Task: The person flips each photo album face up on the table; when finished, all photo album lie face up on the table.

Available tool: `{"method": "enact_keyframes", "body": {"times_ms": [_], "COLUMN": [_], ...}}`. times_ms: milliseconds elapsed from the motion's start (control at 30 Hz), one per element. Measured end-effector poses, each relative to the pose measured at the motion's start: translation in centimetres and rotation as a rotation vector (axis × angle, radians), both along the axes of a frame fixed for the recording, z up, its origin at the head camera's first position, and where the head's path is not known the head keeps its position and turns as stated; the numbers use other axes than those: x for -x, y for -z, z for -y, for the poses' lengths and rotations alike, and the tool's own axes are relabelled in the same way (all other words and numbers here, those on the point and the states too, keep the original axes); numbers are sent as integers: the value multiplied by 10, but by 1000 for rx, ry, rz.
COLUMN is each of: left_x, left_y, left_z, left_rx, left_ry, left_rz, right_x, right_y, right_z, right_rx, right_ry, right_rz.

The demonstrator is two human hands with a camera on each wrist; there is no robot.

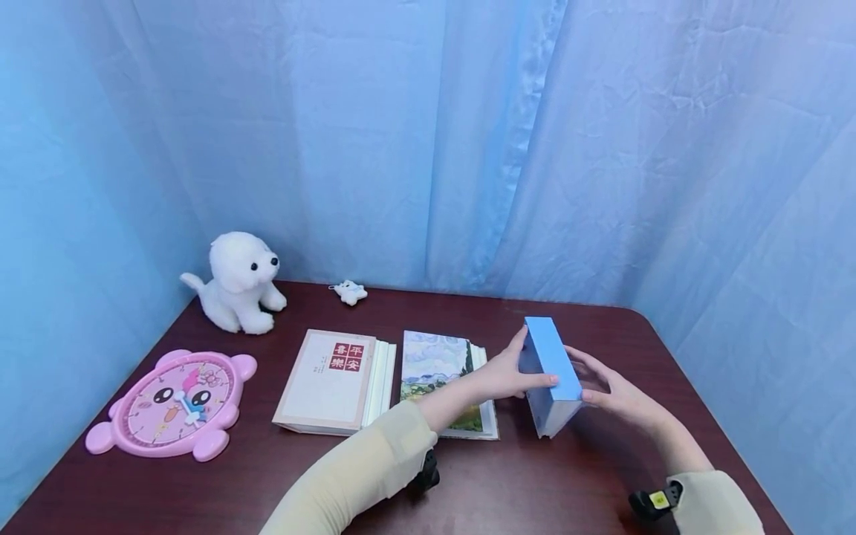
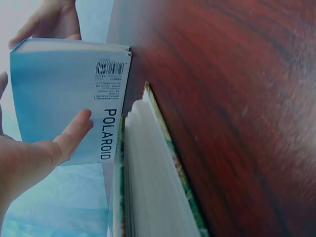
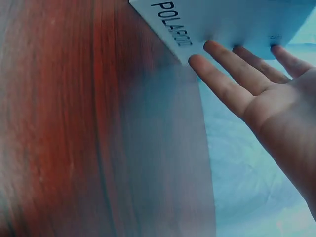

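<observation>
A blue book marked POLAROID [image 1: 553, 357] stands upright on the table, its spine facing up and the white page edges toward me. My left hand [image 1: 504, 371] holds it from the left. The left thumb lies over the spine, and in the left wrist view a fingertip [image 2: 84, 116] presses the cover near a barcode. From the right, my right hand [image 1: 622, 397] touches the book, its thumb near the spine's near corner. The right wrist view shows straight, spread fingers [image 3: 229, 94] with their tips on the other cover.
Left of the blue book lie a landscape-painting book [image 1: 435, 364] and a cream book with red characters [image 1: 328, 386]. A pink toy clock [image 1: 177, 405] lies at the left. Farther back are a white plush dog [image 1: 241, 282] and a small white star [image 1: 350, 292]. Blue curtains [image 1: 374, 148] surround the table.
</observation>
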State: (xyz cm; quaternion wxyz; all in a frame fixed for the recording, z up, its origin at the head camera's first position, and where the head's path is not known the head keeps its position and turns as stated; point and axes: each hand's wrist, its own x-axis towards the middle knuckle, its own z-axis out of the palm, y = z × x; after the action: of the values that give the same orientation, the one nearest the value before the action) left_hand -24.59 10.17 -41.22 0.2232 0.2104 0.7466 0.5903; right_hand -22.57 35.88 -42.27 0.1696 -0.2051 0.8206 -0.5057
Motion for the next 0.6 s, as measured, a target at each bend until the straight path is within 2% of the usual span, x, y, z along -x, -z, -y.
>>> {"method": "enact_keyframes", "body": {"times_ms": [167, 367, 467, 600], "left_x": [-1, 2, 4, 4], "left_y": [2, 7, 8, 5], "left_z": [1, 3, 3, 5], "left_rx": [-64, -164, -195, -192], "left_ry": [3, 22, 21, 12], "left_rz": [8, 60, 56, 11], "right_x": [-2, -2, -1, -1], "right_y": [1, 1, 1, 1], "right_z": [6, 10, 12, 13], "right_rx": [5, 5, -4, -47], "right_ry": [-21, -17, -11, 44], "right_rz": [-17, -40, -99, -189]}}
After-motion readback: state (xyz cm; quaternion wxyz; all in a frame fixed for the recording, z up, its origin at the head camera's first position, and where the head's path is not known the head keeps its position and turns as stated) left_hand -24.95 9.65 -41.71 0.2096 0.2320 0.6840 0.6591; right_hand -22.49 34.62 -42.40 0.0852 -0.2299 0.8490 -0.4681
